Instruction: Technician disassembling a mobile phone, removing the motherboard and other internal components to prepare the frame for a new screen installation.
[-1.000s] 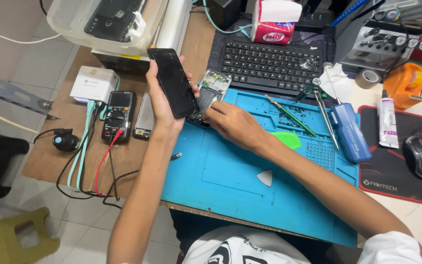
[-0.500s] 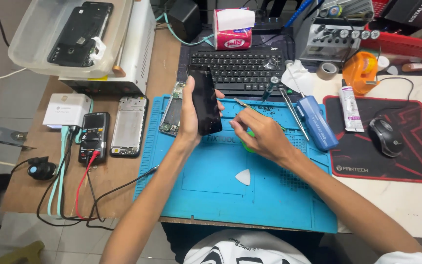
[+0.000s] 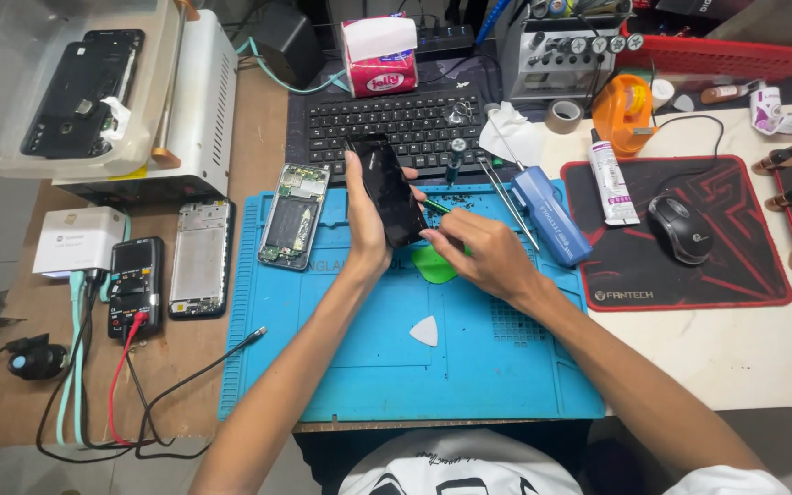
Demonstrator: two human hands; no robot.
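My left hand (image 3: 366, 225) grips a black phone screen panel (image 3: 389, 190), tilted upright above the blue work mat (image 3: 341, 357). My right hand (image 3: 480, 257) pinches a thin green-handled tool (image 3: 435, 207) whose tip meets the panel's right edge. A green plastic pry card (image 3: 433, 266) lies on the mat under my right hand. To the left of my left hand an opened phone body (image 3: 293, 216) with bare circuitry rests on the mat.
A white triangular pick (image 3: 424, 330) lies mid-mat. A phone frame (image 3: 201, 258) and multimeter (image 3: 135, 286) with leads sit left on the wood. Keyboard (image 3: 405, 124), tweezers (image 3: 506, 197), blue case (image 3: 552, 216), glue tube (image 3: 610, 179), mouse (image 3: 680, 227), tape (image 3: 564, 115) and tissue box (image 3: 379, 55) surround the mat.
The view has shifted so the mat sits more central. My left hand brought the black panel from the mat's left edge to over its top middle, and my right hand closed in on its edge.
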